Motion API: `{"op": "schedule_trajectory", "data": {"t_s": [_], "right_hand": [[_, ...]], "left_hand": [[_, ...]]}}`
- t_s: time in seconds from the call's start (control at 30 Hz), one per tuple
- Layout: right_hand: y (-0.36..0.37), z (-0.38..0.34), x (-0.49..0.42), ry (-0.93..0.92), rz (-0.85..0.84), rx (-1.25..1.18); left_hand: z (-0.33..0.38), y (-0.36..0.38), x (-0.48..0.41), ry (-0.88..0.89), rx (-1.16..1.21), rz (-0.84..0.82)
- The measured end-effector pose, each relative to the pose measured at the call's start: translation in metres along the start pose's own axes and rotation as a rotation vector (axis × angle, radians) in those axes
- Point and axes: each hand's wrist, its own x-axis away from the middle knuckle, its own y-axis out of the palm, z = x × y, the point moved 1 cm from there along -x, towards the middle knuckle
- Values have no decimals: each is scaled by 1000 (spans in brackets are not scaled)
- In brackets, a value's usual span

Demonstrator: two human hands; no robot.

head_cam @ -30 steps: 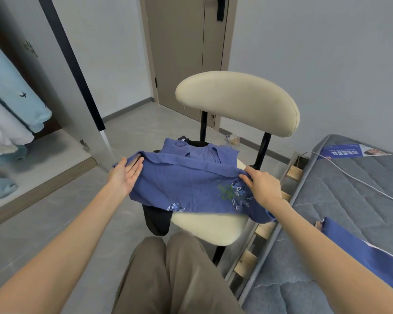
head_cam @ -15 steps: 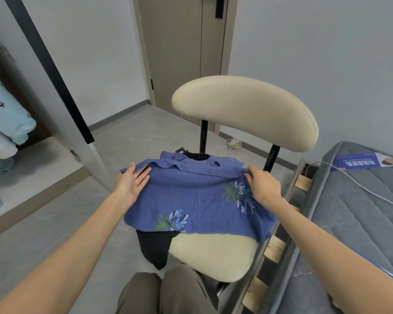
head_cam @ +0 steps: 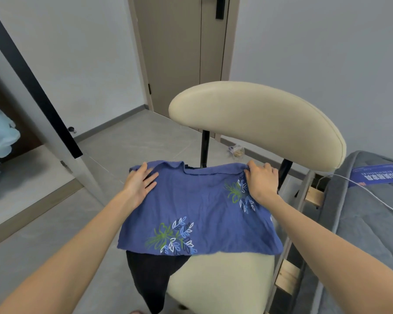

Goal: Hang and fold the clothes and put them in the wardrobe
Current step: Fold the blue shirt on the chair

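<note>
A cream padded chair (head_cam: 218, 284) is standing on the grey tiled floor (head_cam: 127, 141) in the centre of the frame, its seat filling the lower middle. A blue embroidered top (head_cam: 202, 207) is lying spread flat across the far part of the seat. A black garment (head_cam: 150, 275) is lying beneath it, spilling over the seat's left edge at the lower centre. At the right edge a grey mattress (head_cam: 361, 223) is carrying a blue leaflet (head_cam: 377, 175) and a white cable (head_cam: 372, 195), while a small crumpled packet (head_cam: 236, 151) is sitting on the floor behind the chair
</note>
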Motion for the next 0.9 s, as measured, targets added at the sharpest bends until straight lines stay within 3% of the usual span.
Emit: {"op": "schedule_trajectory", "data": {"t_s": [0.1, 0.2, 0.33, 0.47, 0.6, 0.9], "right_hand": [[15, -3, 0, -13, -32, -83], [24, -12, 13, -68, -63, -194], [36, -41, 57, -191, -110, -400], [63, -62, 94, -309, -297, -300], [83, -46, 89, -266, -363, -265], [104, 5, 15, 18, -432, -370]], "left_hand": [[-17, 2, 1, 5, -200, -70], [-36, 4, 15, 216, -479, -90], [-71, 13, 42, 540, -1098, -208], [-109, 13, 49, 554, -1641, -174], [-123, -7, 39, 381, -1674, -77], [-144, -21, 21, 413, -1696, 36]]}}
